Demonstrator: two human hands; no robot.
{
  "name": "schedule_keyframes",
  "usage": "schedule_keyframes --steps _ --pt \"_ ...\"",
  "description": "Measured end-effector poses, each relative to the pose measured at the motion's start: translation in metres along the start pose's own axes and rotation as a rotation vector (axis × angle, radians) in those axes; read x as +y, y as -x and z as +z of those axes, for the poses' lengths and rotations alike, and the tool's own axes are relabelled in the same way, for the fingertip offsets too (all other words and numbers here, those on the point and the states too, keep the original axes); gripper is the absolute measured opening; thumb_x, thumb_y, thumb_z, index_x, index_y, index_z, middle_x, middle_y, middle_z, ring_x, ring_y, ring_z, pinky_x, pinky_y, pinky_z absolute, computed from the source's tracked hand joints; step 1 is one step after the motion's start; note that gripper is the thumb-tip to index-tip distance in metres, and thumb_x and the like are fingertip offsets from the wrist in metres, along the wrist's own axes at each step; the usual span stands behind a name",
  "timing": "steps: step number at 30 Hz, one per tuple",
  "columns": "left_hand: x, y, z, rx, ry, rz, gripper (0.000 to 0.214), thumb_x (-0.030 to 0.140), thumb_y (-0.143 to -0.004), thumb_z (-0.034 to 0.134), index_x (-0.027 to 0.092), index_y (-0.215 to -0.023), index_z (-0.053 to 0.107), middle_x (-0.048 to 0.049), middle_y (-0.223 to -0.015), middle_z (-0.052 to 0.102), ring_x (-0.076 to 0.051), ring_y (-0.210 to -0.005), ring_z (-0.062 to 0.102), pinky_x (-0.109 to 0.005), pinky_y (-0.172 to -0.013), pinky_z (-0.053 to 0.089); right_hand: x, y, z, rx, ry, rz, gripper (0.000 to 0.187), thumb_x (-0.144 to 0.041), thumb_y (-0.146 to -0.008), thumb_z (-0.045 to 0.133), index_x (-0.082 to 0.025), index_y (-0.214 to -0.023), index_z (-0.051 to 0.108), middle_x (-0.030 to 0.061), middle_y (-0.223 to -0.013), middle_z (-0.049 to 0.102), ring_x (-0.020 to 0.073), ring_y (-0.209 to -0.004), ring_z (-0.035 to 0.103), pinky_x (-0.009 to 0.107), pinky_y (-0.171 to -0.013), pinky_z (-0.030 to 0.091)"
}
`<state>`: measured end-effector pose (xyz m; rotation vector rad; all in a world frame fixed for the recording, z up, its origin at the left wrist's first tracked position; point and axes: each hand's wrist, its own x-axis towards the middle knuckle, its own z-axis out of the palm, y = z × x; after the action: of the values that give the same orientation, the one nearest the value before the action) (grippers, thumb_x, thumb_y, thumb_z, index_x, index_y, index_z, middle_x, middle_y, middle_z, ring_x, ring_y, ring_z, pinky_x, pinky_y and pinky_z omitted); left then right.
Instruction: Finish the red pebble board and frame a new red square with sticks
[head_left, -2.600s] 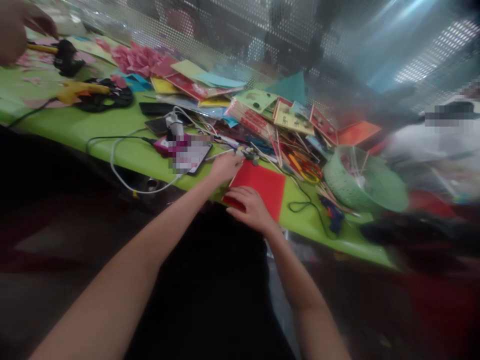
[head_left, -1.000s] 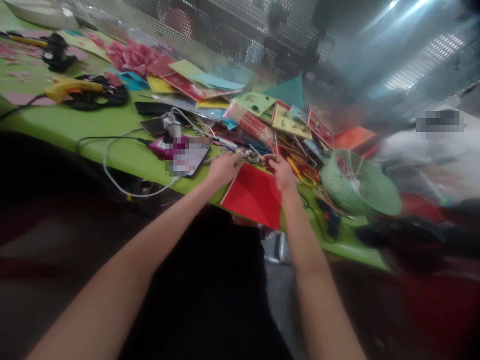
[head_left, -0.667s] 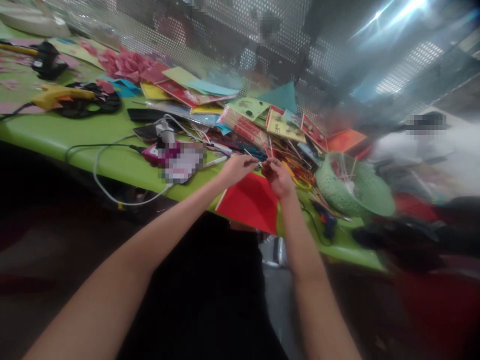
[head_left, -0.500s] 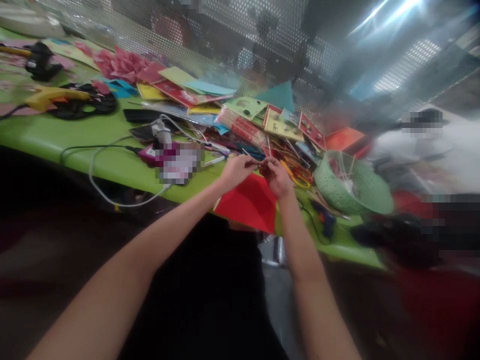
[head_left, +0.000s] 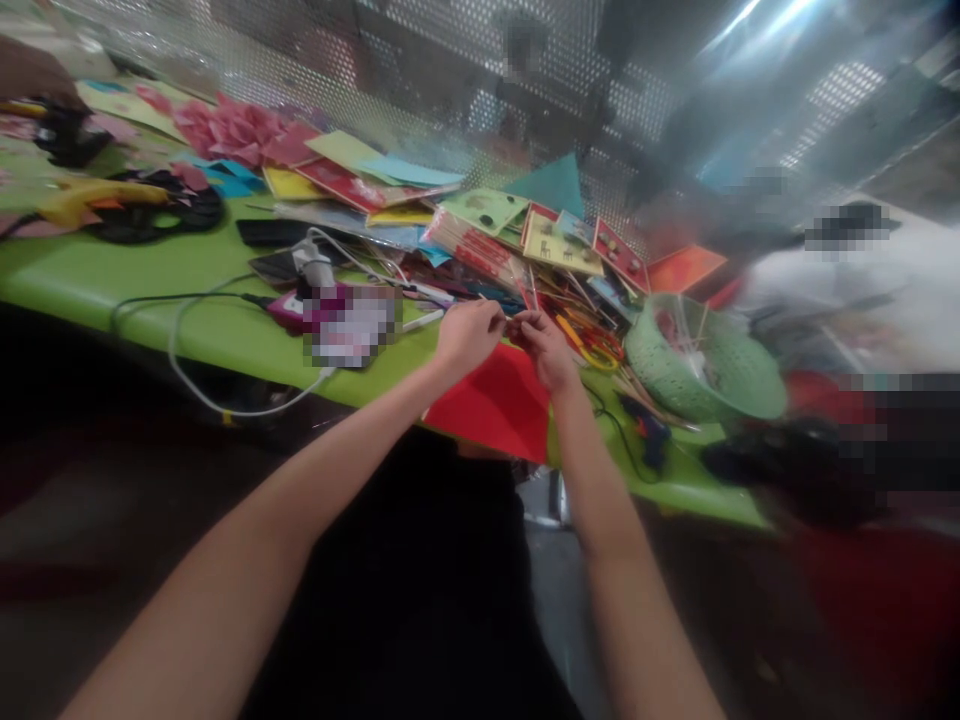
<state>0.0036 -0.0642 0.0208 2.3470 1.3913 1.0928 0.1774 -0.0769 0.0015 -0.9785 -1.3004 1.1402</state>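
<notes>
My left hand [head_left: 471,330] and my right hand [head_left: 546,345] meet fingertip to fingertip above the far edge of a red sheet of paper [head_left: 491,405]. Both are closed in a pinch. Whatever lies between the fingers is too small and blurred to name. The red sheet rests at the table's front edge, partly under my wrists. Just right of my right hand lie yellow-handled scissors [head_left: 600,355]. A white pen-like stick [head_left: 422,321] is to the left of my left hand.
The green table [head_left: 187,265] holds a pile of cards [head_left: 559,240], pink paper flowers [head_left: 229,130], a purple power adapter [head_left: 304,308] with looping cables, and a yellow glue gun [head_left: 97,200]. A green basket [head_left: 709,375] and a blue glue gun [head_left: 651,435] stand right. A person in white [head_left: 825,280] is beyond.
My hands stay together with fingertips pinched, the left one turned slightly. The view has shifted a little. At the far left, a brownish blurred shape has come into view above the black tool.
</notes>
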Motion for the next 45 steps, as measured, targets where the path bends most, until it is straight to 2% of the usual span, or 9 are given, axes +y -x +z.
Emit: schedule_keyframes --steps 14,21,26,32,34,36,39,42,45 --pt "0.006 0.003 -0.005 -0.031 -0.183 0.007 0.025 0.02 -0.096 0.041 0.017 -0.098 0.065 -0.0144 -0.107 0.071 -0.029 -0.106 0.062 -0.043 -0.092 0.041 -0.005 0.004 0.006 -0.076 -0.007 -0.027 0.031 -0.049 -0.079 0.077 -0.027 -0.098 0.067 0.0022 -0.107 0.074 0.0192 -0.102 0.07 0.041 -0.104 0.051" --pt "0.003 0.003 -0.005 -0.007 -0.185 -0.036 0.02 0.02 -0.094 0.042 0.018 -0.095 0.062 -0.0139 -0.109 0.07 -0.03 -0.106 0.061 -0.045 -0.094 0.039 -0.008 0.005 0.007 -0.05 0.021 -0.009 0.034 -0.052 -0.077 0.077 -0.027 -0.098 0.066 0.0031 -0.109 0.075 0.0203 -0.105 0.07 0.042 -0.104 0.051" --pt "0.005 0.009 -0.021 0.046 -0.063 -0.083 0.013 0.023 -0.092 0.047 0.021 -0.085 0.059 -0.008 -0.094 0.07 -0.024 -0.095 0.062 -0.039 -0.086 0.042 -0.01 0.004 -0.001 0.021 -0.021 -0.023 0.031 -0.05 -0.077 0.076 -0.027 -0.096 0.065 0.0036 -0.107 0.074 0.0193 -0.1 0.07 0.039 -0.101 0.053" --pt "-0.006 0.018 -0.042 -0.027 0.276 -0.162 0.028 0.028 -0.095 0.042 0.021 -0.071 0.055 -0.0018 -0.065 0.058 -0.017 -0.067 0.054 -0.03 -0.062 0.04 -0.003 0.0 -0.009 0.091 0.067 0.016 0.03 -0.05 -0.081 0.069 -0.026 -0.099 0.064 0.0033 -0.103 0.075 0.0173 -0.092 0.07 0.036 -0.089 0.055" --pt "-0.019 0.02 -0.042 0.037 0.276 -0.171 0.022 0.031 -0.093 0.049 0.019 -0.078 0.061 -0.0023 -0.071 0.062 -0.016 -0.069 0.056 -0.029 -0.065 0.043 -0.001 -0.001 -0.01 0.107 0.101 0.016 0.029 -0.048 -0.081 0.069 -0.026 -0.099 0.066 0.0025 -0.099 0.075 0.0163 -0.087 0.069 0.034 -0.084 0.055" --pt "-0.035 0.021 -0.039 0.076 0.244 -0.135 0.018 0.023 -0.087 0.055 0.019 -0.1 0.067 -0.004 -0.09 0.071 -0.016 -0.08 0.062 -0.029 -0.074 0.048 0.0 -0.002 -0.009 0.092 0.152 0.007 0.026 -0.045 -0.081 0.069 -0.026 -0.099 0.068 0.002 -0.098 0.075 0.0161 -0.087 0.069 0.034 -0.084 0.055" --pt "-0.054 0.026 -0.032 -0.024 0.095 -0.081 0.032 0.014 -0.084 0.055 0.02 -0.111 0.071 -0.0064 -0.105 0.075 -0.021 -0.097 0.066 -0.033 -0.089 0.05 0.001 -0.001 -0.005 0.022 0.239 -0.02 0.022 -0.041 -0.081 0.071 -0.026 -0.097 0.072 0.0018 -0.098 0.076 0.0178 -0.091 0.068 0.037 -0.09 0.054" --pt "-0.061 0.033 -0.024 -0.13 -0.016 -0.083 0.029 0.019 -0.088 0.054 0.021 -0.106 0.076 -0.0074 -0.111 0.075 -0.025 -0.105 0.066 -0.036 -0.094 0.049 0.003 0.001 -0.001 -0.06 0.383 -0.067 0.02 -0.034 -0.082 0.07 -0.026 -0.099 0.075 0.0027 -0.101 0.076 0.0205 -0.098 0.068 0.041 -0.097 0.051" --pt "-0.06 0.039 -0.019 -0.172 -0.059 -0.038 0.033 0.025 -0.093 0.051 0.022 -0.113 0.076 -0.0081 -0.114 0.074 -0.026 -0.109 0.065 -0.037 -0.097 0.048 0.007 0.003 0.002 -0.129 0.596 -0.12 0.023 -0.028 -0.087 0.064 -0.024 -0.106 0.076 0.0053 -0.108 0.075 0.0224 -0.103 0.067 0.044 -0.1 0.05"
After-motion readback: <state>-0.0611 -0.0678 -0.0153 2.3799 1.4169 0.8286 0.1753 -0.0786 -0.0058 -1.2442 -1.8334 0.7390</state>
